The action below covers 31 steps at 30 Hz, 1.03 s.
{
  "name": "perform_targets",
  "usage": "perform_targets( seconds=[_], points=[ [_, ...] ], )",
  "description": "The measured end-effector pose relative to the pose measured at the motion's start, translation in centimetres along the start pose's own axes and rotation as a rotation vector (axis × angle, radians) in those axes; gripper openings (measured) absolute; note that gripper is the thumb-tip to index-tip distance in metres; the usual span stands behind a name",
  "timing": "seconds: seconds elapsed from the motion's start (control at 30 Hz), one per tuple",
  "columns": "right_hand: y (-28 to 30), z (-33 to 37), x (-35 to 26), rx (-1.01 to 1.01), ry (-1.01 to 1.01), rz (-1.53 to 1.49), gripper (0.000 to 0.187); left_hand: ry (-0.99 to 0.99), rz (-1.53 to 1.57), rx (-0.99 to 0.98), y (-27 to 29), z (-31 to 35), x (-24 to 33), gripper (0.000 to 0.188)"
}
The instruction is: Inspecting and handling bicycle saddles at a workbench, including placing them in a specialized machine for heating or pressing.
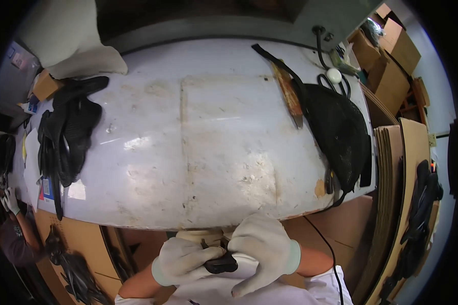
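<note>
Both my hands wear white gloves with pale green cuffs, held close to my body just below the table's front edge. My left hand (pixel 184 258) is closed, its thumb and fingers pinching a small black piece (pixel 222 265) with a rounded end and a thin strip rising from it. Its exact kind is hard to make out. Against the upper part of that same piece press the fingers of my right hand (pixel 259 245), the right thumb pointing down and away. The gloves hide part of the piece.
On the white, stained table (pixel 229 137) lie a black mesh bag (pixel 336 127), a worn wooden strip (pixel 288 99) and a heap of black pieces (pixel 71 132). Cardboard sheets (pixel 387 173) stand at right. A dark cord (pixel 326 244) hangs beside my right arm. Another person's gloved hand (pixel 10 201) shows far left.
</note>
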State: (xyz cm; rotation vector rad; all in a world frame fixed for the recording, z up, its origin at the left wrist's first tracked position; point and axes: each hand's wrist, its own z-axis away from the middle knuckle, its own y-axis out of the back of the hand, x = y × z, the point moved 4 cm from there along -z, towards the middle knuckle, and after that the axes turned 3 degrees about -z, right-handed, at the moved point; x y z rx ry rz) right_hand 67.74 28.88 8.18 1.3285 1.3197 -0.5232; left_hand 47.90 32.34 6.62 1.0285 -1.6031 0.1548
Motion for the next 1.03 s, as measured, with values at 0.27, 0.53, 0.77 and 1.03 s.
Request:
perform_targets(
  seconds=[0.27, 0.53, 0.77, 1.03],
  points=[
    [-1.3, -0.7, -1.1, 0.028, 0.183, 0.062, 0.056, -0.161, -0.016, -0.133, -1.4, 2.3, -0.8, 0.038],
    [-1.9, -0.9, -1.4, 0.015, 0.207, 0.054, 0.044, -0.115, -0.148, -0.148, -0.7, 2.2, -0.2, 0.041],
    [-2.9, -1.1, -1.1, 0.084, 0.129, -0.098, 0.046, -0.043, -0.183, 0.068, 0.3, 1.7, 0.4, 0.038],
    [-3.9, -0.9, -1.0, 0.007, 0.162, -0.081, 0.062, -0.200, -0.022, 0.182, 0.0, 2.6, -1.6, 0.038]
  ],
)
